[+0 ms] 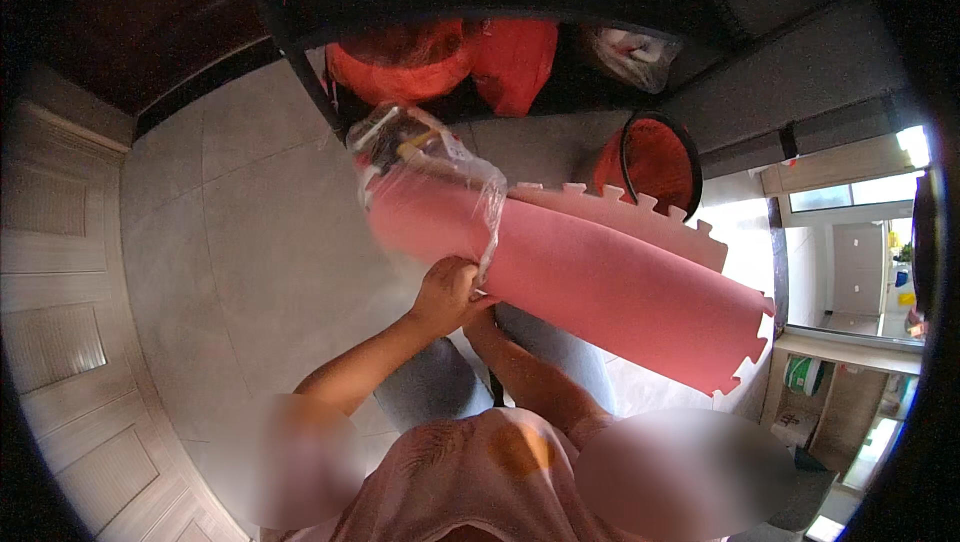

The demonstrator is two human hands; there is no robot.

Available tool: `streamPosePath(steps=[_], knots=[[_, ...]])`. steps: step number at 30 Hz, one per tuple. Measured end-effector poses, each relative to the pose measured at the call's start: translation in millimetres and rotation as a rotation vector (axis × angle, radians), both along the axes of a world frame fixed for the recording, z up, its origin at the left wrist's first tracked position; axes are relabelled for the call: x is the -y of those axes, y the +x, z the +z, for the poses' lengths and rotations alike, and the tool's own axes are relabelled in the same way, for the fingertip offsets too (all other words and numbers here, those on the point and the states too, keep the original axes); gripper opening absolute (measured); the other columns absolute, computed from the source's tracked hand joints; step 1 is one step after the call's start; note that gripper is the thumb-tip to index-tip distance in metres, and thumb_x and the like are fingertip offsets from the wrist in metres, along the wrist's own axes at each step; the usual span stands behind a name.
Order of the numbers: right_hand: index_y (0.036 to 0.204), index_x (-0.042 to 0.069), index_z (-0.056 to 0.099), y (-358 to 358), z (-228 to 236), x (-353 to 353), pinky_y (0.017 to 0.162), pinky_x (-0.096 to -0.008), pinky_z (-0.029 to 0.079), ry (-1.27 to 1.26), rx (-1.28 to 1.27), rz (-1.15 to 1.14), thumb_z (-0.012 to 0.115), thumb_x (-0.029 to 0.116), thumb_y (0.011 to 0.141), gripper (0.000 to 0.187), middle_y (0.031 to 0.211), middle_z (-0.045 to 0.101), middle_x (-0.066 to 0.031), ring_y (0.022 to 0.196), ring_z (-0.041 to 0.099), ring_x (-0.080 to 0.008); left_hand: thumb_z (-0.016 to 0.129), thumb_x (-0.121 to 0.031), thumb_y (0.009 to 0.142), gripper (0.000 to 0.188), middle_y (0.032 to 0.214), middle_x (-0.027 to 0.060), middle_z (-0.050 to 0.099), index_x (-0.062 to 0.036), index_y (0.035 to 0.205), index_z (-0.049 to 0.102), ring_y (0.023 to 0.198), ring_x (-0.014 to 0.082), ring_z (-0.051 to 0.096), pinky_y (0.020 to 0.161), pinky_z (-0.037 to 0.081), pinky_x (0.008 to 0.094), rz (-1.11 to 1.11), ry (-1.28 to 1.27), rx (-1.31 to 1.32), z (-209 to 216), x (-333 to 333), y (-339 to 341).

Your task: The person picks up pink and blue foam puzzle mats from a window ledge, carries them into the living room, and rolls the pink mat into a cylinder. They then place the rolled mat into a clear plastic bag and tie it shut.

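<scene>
A pink foam mat (610, 277) with interlocking toothed edges lies rolled or folded across in front of me. A clear plastic bag (488, 197) is drawn over its left end, and the bag's open rim crosses the mat. My left hand (447, 294) is closed on the near part of that rim, its fingers curled. Just beside it, my right hand (482, 317) is closed at the same rim, partly hidden by the left. Dark and yellowish shapes show through the bag's far end, too unclear to name. A paler toothed layer (670, 232) sticks out behind the pink one.
A red bin with a black rim (625, 167) stands beyond the mat. Red bundles (400, 67) and a plastic-wrapped item (635, 54) sit under dark furniture. A panelled wooden door (65, 272) is at left, a shelf unit (825, 397) at right. Grey tiles (240, 242) cover the floor.
</scene>
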State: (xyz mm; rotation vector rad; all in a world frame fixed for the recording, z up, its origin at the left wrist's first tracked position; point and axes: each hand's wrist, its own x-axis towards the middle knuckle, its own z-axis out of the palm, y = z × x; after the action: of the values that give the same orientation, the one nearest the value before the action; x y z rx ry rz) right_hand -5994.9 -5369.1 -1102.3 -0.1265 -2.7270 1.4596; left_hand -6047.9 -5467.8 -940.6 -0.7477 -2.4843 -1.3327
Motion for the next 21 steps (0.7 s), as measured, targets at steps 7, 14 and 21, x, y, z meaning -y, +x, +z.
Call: streamPosePath(steps=[7, 14, 21], knots=[[0.089, 0.002, 0.058, -32, 105, -10, 0.066, -0.0298, 0.042, -0.475, 0.169, -0.029, 0.054, 0.004, 0.079, 0.011, 0.080, 0.058, -0.0074, 0.076, 0.054, -0.0153, 0.076, -0.038, 0.061, 0.050, 0.083, 0.0138, 0.058, -0.0048, 0.088, 0.049, 0.073, 0.0326, 0.057, 0.065, 0.045, 0.0429, 0.258, -0.132, -0.109, 14, 11, -25], [0.086, 0.003, 0.053, -104, 164, -24, 0.063, -0.0245, 0.044, -1.033, 0.146, -0.189, 0.048, 0.000, 0.082, 0.006, 0.079, 0.053, -0.0017, 0.069, 0.051, -0.0104, 0.081, -0.024, 0.060, 0.045, 0.064, 0.0089, 0.054, -0.0065, 0.081, 0.045, 0.054, 0.0266, 0.053, 0.049, 0.042, 0.0368, 0.497, -0.014, -0.115, -2, 7, -56], [0.108, 0.015, 0.046, -125, 181, -98, 0.060, -0.0250, 0.041, -1.571, 0.604, 0.059, 0.053, 0.027, 0.088, 0.024, 0.088, 0.050, -0.0041, 0.070, 0.048, -0.0131, 0.074, -0.008, 0.065, 0.034, 0.054, 0.0055, 0.047, -0.0068, 0.074, 0.041, 0.048, 0.0254, 0.052, 0.044, 0.041, 0.0350, 0.468, 0.069, -0.037, -8, -4, -30]])
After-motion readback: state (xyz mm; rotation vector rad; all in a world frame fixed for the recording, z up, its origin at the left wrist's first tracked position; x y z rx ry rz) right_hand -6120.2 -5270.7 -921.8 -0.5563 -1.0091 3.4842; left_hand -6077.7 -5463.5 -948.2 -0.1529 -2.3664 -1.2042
